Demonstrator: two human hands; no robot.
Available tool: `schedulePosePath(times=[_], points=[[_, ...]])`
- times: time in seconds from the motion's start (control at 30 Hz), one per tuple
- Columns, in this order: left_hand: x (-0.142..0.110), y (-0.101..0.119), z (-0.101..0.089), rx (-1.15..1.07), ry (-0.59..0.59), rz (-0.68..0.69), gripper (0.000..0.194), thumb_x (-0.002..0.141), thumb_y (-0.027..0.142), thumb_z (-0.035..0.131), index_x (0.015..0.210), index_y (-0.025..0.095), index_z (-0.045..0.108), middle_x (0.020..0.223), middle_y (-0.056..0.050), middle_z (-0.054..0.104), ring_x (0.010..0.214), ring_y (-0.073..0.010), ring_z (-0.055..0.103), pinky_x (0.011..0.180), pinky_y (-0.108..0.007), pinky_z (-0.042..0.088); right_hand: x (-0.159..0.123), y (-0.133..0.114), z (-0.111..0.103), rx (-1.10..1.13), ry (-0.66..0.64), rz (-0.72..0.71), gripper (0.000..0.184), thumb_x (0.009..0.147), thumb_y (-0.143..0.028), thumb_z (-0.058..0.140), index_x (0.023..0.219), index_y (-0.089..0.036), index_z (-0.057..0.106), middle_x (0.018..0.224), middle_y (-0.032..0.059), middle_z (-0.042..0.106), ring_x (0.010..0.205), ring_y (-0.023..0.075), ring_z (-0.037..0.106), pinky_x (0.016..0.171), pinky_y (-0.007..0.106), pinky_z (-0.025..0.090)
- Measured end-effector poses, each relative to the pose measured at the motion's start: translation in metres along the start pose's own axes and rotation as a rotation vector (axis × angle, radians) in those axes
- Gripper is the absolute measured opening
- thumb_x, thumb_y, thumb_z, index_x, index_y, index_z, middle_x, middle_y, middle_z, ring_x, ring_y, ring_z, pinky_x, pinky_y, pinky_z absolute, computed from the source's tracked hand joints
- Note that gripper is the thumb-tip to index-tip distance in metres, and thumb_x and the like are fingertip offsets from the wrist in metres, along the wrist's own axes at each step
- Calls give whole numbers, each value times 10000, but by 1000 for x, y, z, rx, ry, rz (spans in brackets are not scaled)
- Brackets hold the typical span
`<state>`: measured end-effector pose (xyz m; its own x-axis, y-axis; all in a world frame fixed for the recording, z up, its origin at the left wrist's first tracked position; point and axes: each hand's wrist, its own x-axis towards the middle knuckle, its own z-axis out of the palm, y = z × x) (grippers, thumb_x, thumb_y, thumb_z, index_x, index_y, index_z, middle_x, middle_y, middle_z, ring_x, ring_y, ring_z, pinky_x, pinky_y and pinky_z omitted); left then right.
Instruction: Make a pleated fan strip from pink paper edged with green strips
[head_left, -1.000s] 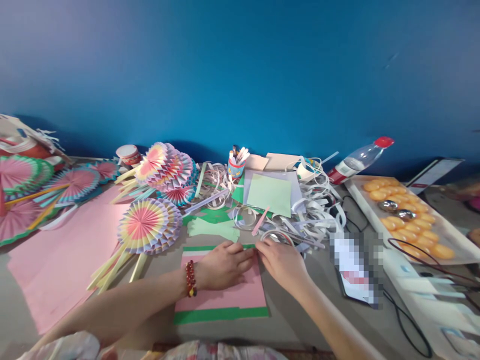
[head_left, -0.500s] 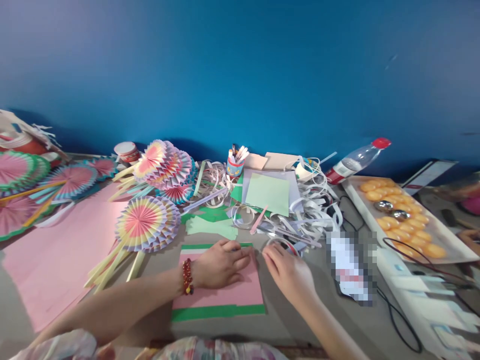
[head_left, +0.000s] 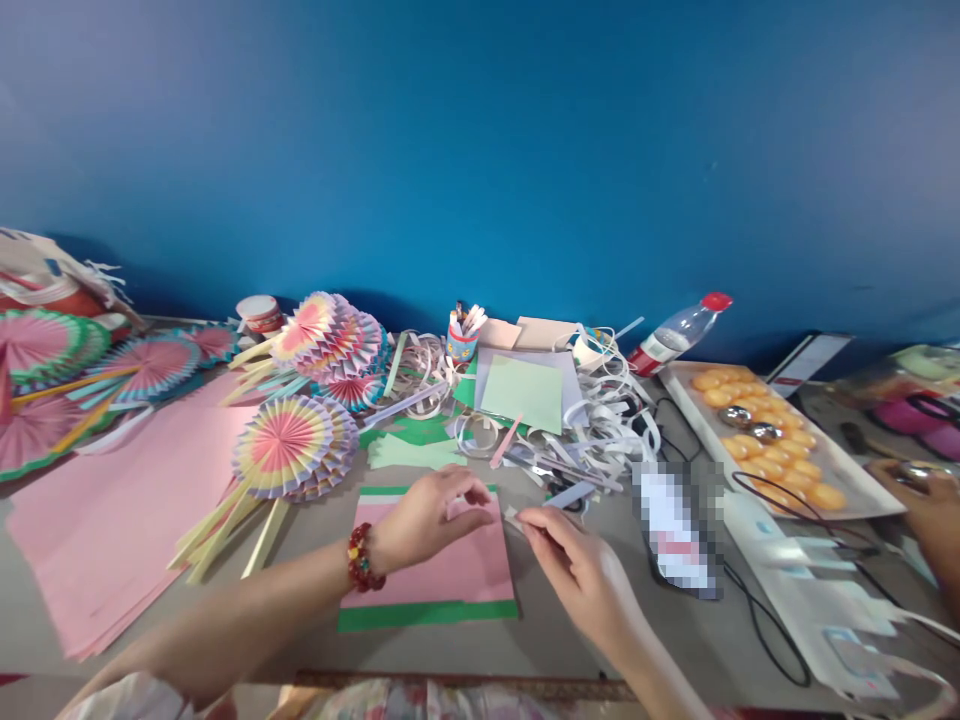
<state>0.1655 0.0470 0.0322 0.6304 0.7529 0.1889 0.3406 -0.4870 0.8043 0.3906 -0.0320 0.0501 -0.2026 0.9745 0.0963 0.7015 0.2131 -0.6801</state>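
Half open and empty, the left hand is curving over the green-edged pink paper, which is lying on the worktop, while the right hand is pinching a small pale scrap between closed fingertips just beside the paper's right edge.

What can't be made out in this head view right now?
- Pale scrap in the right hand: too small and blurred to identify.
- Pink sheet: partly covered by the left hand and forearm.
- Phone screen: masked by pixelation.
- Bottle label: wording too small and blurred.
- Another person's hand: cut off by the right edge.
- Green-rimmed fan: cut off by the left edge.
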Motion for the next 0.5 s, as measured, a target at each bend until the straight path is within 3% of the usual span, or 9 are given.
schedulePosePath(times=[0.13, 0.33, 0.4, 0.5], points=[[2, 24, 1, -116, 33, -17, 125, 929, 310, 613, 905, 193, 650, 846, -20, 675, 835, -160, 624, 772, -256, 471, 3, -12, 0, 16, -4, -47, 199, 985, -216, 413, 1028, -254, 603, 934, 16, 684, 790, 125, 651, 708, 183, 461], [-2, 33, -1, -47, 73, 6, 130, 943, 244, 542, 851, 186, 613, 790, -23, 646, 788, -164, 596, 745, -272, 450, 3, -19, 10, 45, -10, -13, 177, 993, -303, 438, 1038, -246, 599, 951, 36, 701, 807, 147, 675, 703, 205, 487], [-6, 36, -7, -20, 94, 2, 128, 949, 233, 524, 851, 187, 592, 801, -27, 639, 795, -168, 584, 757, -280, 437, 2, -20, 12, 115, -33, 19, 217, 983, -348, 464, 1143, -239, 563, 918, 38, 705, 774, 157, 680, 687, 222, 500], [-17, 41, -20, 26, 112, -38, 117, 952, 219, 514, 848, 188, 559, 832, -27, 627, 820, -169, 567, 781, -282, 420, 2, -18, 9, 253, -94, 60, 432, 971, -403, 487, 1357, -220, 423, 776, -3, 668, 655, 153, 640, 633, 236, 499]])
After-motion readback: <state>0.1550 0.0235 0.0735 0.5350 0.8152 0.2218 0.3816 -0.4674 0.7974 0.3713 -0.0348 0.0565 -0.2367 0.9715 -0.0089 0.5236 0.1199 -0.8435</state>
